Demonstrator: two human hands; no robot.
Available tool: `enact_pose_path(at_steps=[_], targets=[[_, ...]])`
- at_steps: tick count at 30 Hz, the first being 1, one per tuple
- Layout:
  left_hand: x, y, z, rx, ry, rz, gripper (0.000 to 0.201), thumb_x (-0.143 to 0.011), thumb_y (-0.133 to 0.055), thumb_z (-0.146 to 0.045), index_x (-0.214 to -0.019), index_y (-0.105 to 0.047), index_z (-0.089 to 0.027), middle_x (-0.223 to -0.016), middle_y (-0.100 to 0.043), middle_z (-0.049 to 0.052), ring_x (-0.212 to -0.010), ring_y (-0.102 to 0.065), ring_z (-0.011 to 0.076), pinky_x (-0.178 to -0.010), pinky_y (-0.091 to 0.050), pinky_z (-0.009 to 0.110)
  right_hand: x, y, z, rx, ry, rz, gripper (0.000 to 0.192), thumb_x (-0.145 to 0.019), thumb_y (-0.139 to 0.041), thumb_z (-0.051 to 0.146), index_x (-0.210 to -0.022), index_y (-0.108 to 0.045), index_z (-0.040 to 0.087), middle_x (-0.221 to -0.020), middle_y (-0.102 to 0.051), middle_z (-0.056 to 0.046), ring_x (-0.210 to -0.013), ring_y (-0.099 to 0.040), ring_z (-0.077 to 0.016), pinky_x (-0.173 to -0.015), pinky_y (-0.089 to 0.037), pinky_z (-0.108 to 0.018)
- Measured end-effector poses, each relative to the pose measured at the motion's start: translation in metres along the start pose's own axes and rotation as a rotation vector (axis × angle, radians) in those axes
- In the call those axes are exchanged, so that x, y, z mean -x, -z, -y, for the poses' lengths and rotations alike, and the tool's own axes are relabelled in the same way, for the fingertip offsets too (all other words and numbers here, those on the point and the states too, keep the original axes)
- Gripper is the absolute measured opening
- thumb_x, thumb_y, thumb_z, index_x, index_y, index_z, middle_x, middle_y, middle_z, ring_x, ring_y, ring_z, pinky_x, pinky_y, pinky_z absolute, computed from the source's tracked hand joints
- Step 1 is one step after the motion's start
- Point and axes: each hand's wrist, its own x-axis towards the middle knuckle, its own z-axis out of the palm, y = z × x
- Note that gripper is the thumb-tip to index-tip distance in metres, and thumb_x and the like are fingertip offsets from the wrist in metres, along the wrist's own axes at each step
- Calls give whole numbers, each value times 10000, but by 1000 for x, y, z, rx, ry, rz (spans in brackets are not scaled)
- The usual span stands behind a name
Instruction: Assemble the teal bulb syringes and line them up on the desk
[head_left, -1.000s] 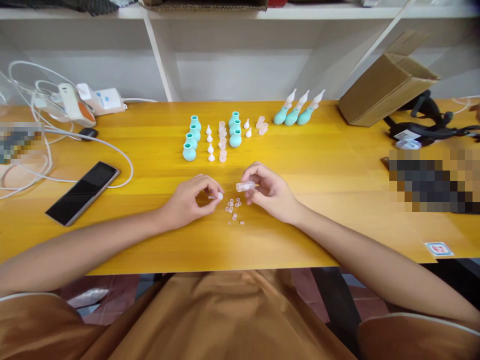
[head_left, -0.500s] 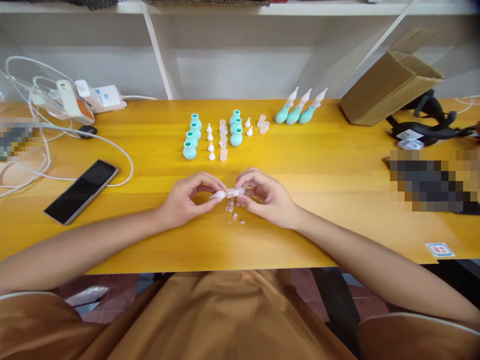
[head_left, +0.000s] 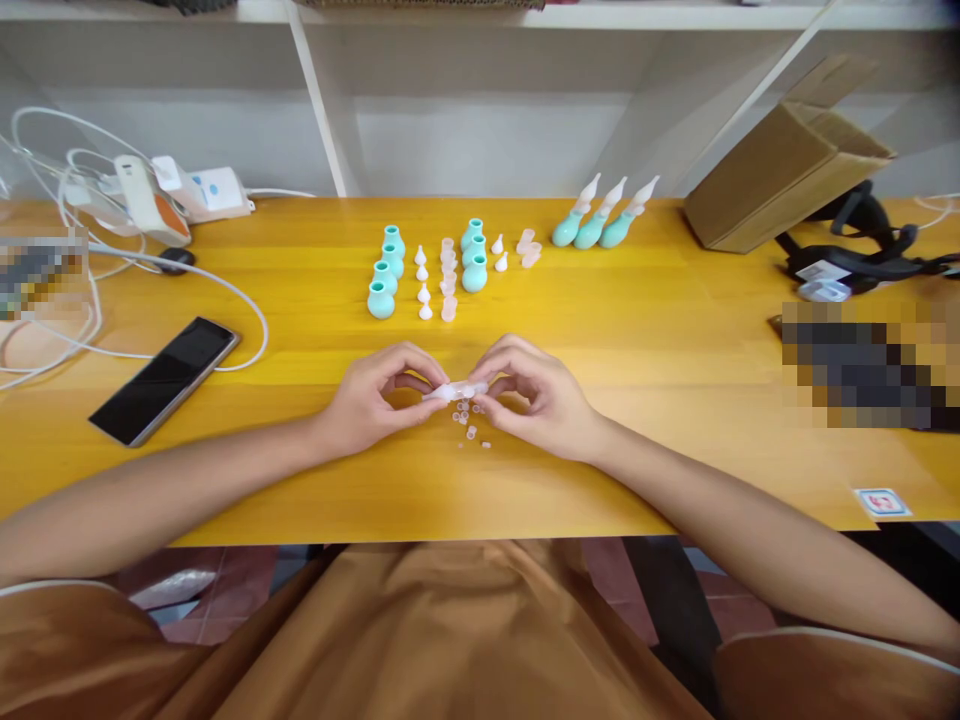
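A small clear tube with a white tip (head_left: 459, 390) is pinched at the centre of the frame between the fingertips of the left hand (head_left: 375, 400) and the right hand (head_left: 536, 398), both grips closed on it just above the desk (head_left: 675, 400). Tiny pale rings (head_left: 469, 425) are scattered on the desk directly beneath it. Further up, teal bulbs (head_left: 386, 280), white tips and pale tubes are lined up in rows, three assembled aspirators (head_left: 604, 215) are laid to their right, and a black phone (head_left: 165, 380) is seen at left.
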Motion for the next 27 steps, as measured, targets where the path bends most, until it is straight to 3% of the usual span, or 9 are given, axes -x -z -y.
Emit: enact_pose_path(at_steps=[22, 27], targets=[[2, 1, -3, -153, -12, 22, 140, -928, -857, -206, -1005, -741, -193, -940, -794, 15, -812, -773, 107, -799, -668, 200, 1, -1, 3, 154, 143, 6, 188, -998, -755, 152, -1169, -779, 224, -1020, -677, -55, -836, -732, -153, -762, -680, -315], [2, 1, -2, -134, -24, 12, 135, -929, -859, -215, -998, -745, -195, -950, -792, 24, -826, -775, 111, -798, -665, 200, 2, -3, 2, 100, 91, -12, 154, -999, -763, 176, -1143, -787, 225, -1015, -672, -53, -841, -740, -151, -762, -694, -310]])
